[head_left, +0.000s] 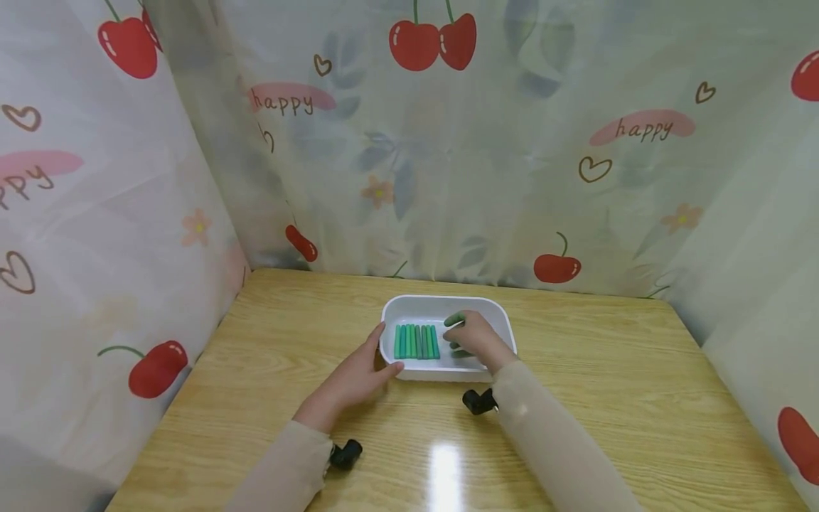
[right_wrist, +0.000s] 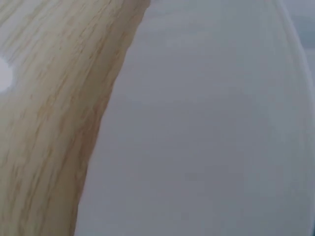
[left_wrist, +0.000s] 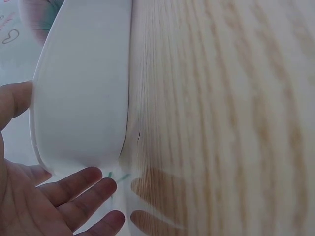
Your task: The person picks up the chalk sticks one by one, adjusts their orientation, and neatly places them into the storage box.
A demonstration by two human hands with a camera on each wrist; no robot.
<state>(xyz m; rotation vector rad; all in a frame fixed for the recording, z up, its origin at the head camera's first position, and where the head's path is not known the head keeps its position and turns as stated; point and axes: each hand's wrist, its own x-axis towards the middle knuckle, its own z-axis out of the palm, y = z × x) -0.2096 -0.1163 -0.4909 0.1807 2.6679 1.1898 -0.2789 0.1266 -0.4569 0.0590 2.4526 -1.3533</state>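
A white tray (head_left: 448, 372) with rounded corners stands on the wooden table. Several slim green and teal sticks (head_left: 417, 343) lie side by side in a row in its left half. My left hand (head_left: 355, 377) is at the tray's left end, thumb at the front rim and fingers spread along the outer wall; the left wrist view shows this hand (left_wrist: 54, 201) from the palm side. Over the tray's right half, my right hand (head_left: 476, 340) reaches in with bent fingers. Dark green shows at its fingertips; I cannot tell whether it holds a stick. The right wrist view shows only the tray's outer wall (right_wrist: 197, 128) and table.
The wooden table (head_left: 576, 427) extends around the tray on all sides. Light curtains (head_left: 435, 156) printed with cherries and hearts hang behind and at both sides. Black wrist camera mounts (head_left: 346, 454) stick out from the beige sleeves (head_left: 563, 434).
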